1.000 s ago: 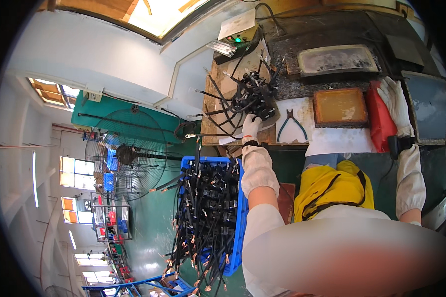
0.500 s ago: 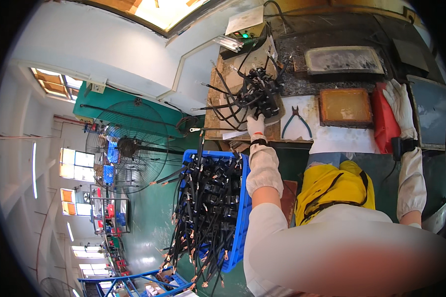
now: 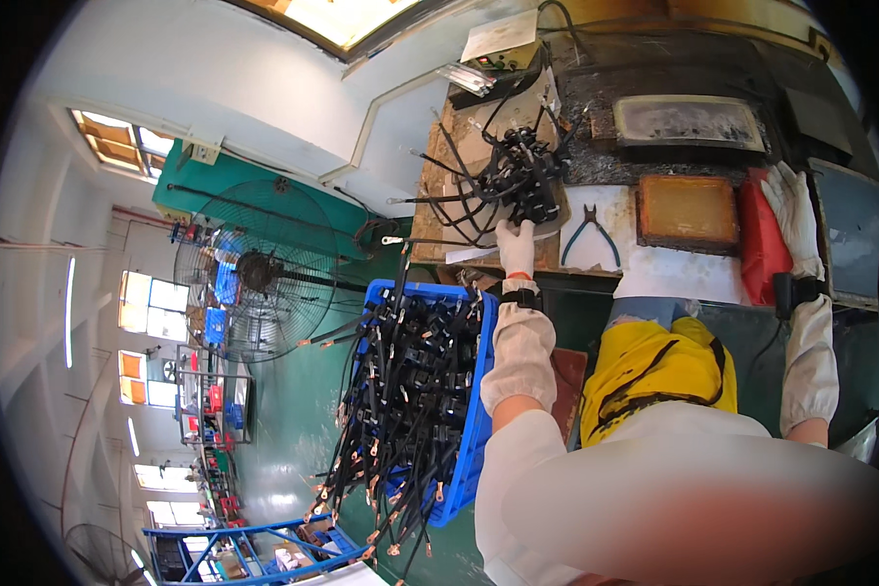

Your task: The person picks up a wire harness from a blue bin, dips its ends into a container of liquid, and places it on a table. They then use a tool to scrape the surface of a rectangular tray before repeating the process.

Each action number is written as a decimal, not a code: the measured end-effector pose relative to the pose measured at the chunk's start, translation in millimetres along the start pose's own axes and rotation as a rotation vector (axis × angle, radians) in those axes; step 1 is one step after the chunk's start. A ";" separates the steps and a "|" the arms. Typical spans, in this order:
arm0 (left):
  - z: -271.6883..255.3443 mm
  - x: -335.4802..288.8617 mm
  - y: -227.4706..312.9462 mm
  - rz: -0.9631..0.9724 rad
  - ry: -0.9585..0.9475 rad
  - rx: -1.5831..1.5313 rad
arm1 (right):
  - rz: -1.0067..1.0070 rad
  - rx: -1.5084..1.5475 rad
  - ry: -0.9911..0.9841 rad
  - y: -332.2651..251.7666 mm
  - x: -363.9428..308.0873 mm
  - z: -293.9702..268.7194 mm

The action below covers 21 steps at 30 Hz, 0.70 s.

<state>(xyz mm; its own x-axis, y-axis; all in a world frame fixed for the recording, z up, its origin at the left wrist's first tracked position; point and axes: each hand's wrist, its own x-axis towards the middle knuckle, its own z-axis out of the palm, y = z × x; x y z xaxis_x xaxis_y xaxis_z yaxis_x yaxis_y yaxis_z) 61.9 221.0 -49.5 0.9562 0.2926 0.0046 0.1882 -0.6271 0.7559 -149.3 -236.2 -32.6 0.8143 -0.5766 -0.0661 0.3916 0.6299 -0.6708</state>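
Observation:
A tangled pile of black cables (image 3: 527,176) with metal ring lugs lies on the bench, thick black blocks among them. At its near edge is my gloved left hand (image 3: 518,246), fingers curled closed against a black cable; the fingertips are partly hidden. One cable runs out leftward beside this hand to a silvery lug (image 3: 392,240). My gloved right hand (image 3: 794,210) rests flat, fingers stretched, along the right side of a red bag or cloth (image 3: 764,234), holding nothing. Between the hands are pliers (image 3: 590,234) with dark green handles, lying open on white paper, and a shallow rusty-edged tray (image 3: 689,210) of amber material.
Below the bench at left, a blue crate (image 3: 483,391) overflows with similar cables. A large standing fan (image 3: 256,269) is beyond it. Behind the amber tray sits a grey rectangular tray (image 3: 689,122) on a blackened surface. A control box (image 3: 503,61) stands at the back.
The view has shifted slightly. My left hand has moved a little to the right at the pile's edge, fingers more curled. The control box's green light no longer shows lit. My right hand stays put.

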 end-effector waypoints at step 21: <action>-161.8 -141.3 -116.1 0.295 0.211 0.617 | 0.188 0.290 0.071 -6.0 24.7 -36.5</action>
<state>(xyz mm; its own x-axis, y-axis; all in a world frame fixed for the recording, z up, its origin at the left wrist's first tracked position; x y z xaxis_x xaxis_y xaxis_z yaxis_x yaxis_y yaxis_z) -131.3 369.2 -31.9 0.9348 0.1423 0.3253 0.0807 -0.9773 0.1957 -147.2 -273.3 -57.1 0.8560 -0.4650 -0.2260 0.3516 0.8440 -0.4051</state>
